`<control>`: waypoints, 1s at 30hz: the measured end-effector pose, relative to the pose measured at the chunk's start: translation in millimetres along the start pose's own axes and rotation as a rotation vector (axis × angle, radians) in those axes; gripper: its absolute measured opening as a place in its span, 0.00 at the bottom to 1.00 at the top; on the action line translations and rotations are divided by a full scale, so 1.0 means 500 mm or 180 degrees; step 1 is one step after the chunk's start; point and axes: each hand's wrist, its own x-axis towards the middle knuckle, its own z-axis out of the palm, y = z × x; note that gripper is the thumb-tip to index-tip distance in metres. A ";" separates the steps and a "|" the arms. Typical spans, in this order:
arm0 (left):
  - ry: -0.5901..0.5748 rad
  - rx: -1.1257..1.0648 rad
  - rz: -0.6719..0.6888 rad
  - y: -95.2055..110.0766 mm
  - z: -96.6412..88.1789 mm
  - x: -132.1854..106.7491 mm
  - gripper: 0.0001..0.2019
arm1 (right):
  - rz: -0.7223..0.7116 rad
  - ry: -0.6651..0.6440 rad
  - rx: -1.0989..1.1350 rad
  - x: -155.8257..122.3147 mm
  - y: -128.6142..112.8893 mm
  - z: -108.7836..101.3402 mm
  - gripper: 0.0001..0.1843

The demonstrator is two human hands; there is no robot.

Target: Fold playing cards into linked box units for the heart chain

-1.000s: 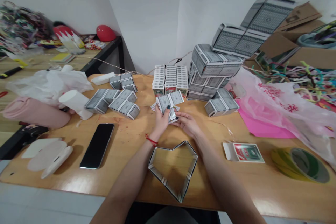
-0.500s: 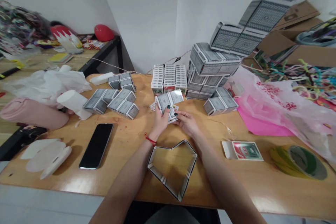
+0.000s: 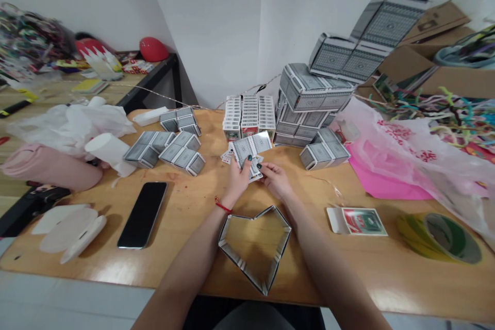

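My left hand (image 3: 238, 178) grips several grey-backed playing cards (image 3: 252, 147), thumb on top, over the middle of the table. At their lower right edge my right hand (image 3: 274, 179) pinches the cards between thumb and fingers. Loose face-up cards (image 3: 226, 155) show partly beneath them. Between my forearms lies a heart-shaped frame (image 3: 240, 263) made of joined cards. Card boxes in stacked columns (image 3: 250, 113) stand just beyond my hands. An opened card box (image 3: 363, 221) rests on the table to the right.
A tall structure of card-covered blocks (image 3: 317, 87) rises at the back right, with smaller card blocks (image 3: 181, 153) at left. A black phone (image 3: 142, 215) lies at left. Yellow tape (image 3: 439, 237) sits far right, beside a pink plastic bag (image 3: 417, 149).
The held cards have shifted very slightly to the right and tilted a little. Both hands keep nearly the same place and grip.
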 end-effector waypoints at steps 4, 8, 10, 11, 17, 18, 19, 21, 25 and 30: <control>0.0097 0.0106 0.0022 0.004 0.002 -0.003 0.18 | 0.0000 0.0065 -0.0101 0.001 -0.001 0.000 0.12; -0.0009 0.0207 0.0148 0.007 0.002 -0.007 0.18 | -0.0063 0.0152 -0.0310 0.006 0.005 -0.005 0.13; -0.0083 0.0218 0.0155 0.009 0.002 -0.009 0.18 | -0.0118 0.0236 -0.0449 0.009 0.009 -0.009 0.14; -0.0116 0.0239 0.0139 0.009 0.003 -0.009 0.18 | -0.0149 0.0282 -0.0504 0.011 0.011 -0.010 0.15; -0.0238 0.0416 0.0161 0.008 0.004 -0.012 0.16 | -0.0245 0.0321 -0.0405 0.010 0.011 -0.005 0.15; -0.0274 0.0437 0.0160 0.007 0.003 -0.013 0.17 | -0.0260 0.0308 -0.0376 0.008 0.010 -0.003 0.15; -0.0314 0.0460 0.0160 0.006 0.003 -0.014 0.16 | -0.0276 0.0292 -0.0362 0.006 0.008 -0.001 0.14; -0.0351 0.0499 0.0174 0.006 0.003 -0.016 0.16 | -0.0299 0.0250 -0.0333 0.002 0.005 0.003 0.14; -0.0321 0.0410 0.0161 0.003 0.003 -0.019 0.16 | -0.0300 0.0184 -0.0177 -0.006 -0.002 0.007 0.14; -0.0344 0.0400 0.0286 -0.009 0.002 -0.017 0.17 | -0.0263 0.0121 -0.0098 -0.012 -0.006 0.009 0.12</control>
